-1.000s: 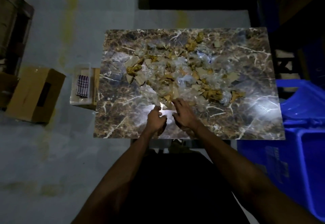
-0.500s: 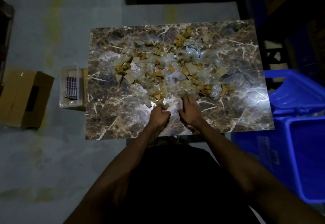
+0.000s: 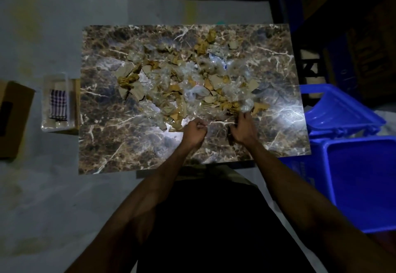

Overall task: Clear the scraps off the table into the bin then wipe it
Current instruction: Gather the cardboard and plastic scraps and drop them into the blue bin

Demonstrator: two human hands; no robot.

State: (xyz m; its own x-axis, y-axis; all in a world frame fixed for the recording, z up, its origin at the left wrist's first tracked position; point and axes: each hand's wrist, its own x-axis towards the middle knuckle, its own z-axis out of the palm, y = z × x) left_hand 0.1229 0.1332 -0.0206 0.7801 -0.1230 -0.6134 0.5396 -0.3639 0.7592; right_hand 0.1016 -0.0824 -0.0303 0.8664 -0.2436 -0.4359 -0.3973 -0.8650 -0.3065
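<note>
Head view, table: a marble-patterned table [image 3: 111, 144], dark brown with pale veins, fills the middle of the frame; a bright glare lies on its near edge and another near its right edge.
Head view, scraps: a loose heap of scraps [image 3: 182, 84], torn tan cardboard mixed with crumpled clear plastic, spreads across the middle and far half of the tabletop, thinning toward the near side.
Head view, left hand: the left hand [image 3: 194, 131] sits at the near rim of the heap, fingers curled into a fist; something pale shows at the fingertips, yet whether it pinches a scrap I cannot tell.
Head view, right hand: the right hand [image 3: 243, 128] lies palm down just right of the left one, fingers bent and reaching into the near edge of the scraps; whether they grip anything I cannot tell.
Head view, bin: a blue plastic bin [image 3: 362, 182] stands on the floor at the table's right near corner, its lid [image 3: 340, 110] swung open behind it.
Head view, left of table: a clear tray [image 3: 56, 103] holding a checked cloth [image 3: 59, 104] sits beside the table's left edge; a cardboard box [image 3: 15, 120] lies farther left on the grey floor.
</note>
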